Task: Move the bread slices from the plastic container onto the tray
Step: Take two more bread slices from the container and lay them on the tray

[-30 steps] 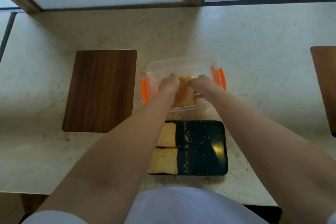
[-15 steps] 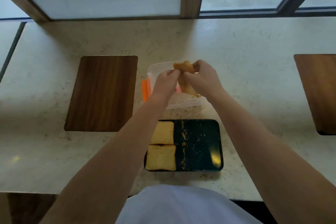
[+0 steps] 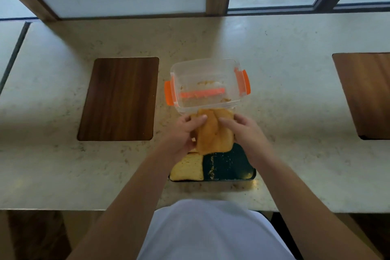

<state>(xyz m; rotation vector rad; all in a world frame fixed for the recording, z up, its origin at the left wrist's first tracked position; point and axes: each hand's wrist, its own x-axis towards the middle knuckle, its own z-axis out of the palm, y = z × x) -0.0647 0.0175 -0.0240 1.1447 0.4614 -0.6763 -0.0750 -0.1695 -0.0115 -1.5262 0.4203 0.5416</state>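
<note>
From the head view I count two hands, one plastic container (image 3: 205, 84), one dark tray (image 3: 229, 167), and two wooden boards set into the counter (image 3: 285, 112), one to the left (image 3: 118, 99) and one at the right edge (image 3: 365, 95); the bread in my grip looks like two slices pressed together (image 3: 214, 132), though I cannot tell the exact number; on the tray's left half one slice (image 3: 186, 168) shows plainly and the edge of a second peeks out just behind it, mostly hidden by my left wrist.

My left hand (image 3: 186, 131) pinches the left side of the held bread, thumb on top; my right hand (image 3: 245, 131) grips its right side, fingers curled around the edge; both are closed on the same bundle.

Half a second ago that bread stood raised over the container, blocking its interior; now it sits nearer me, between the container's near wall and the tray's far edge, overlapping the tray's far right part; the container now shows no slices, only crumbs and an orange strip seen through its clear base; its orange clips sit on the left and right ends.

The held bread's long axis runs away from me toward the container, leaning slightly left at its far end; its broad face is turned up toward the camera; the tray's right half is bare apart from crumbs.
</note>
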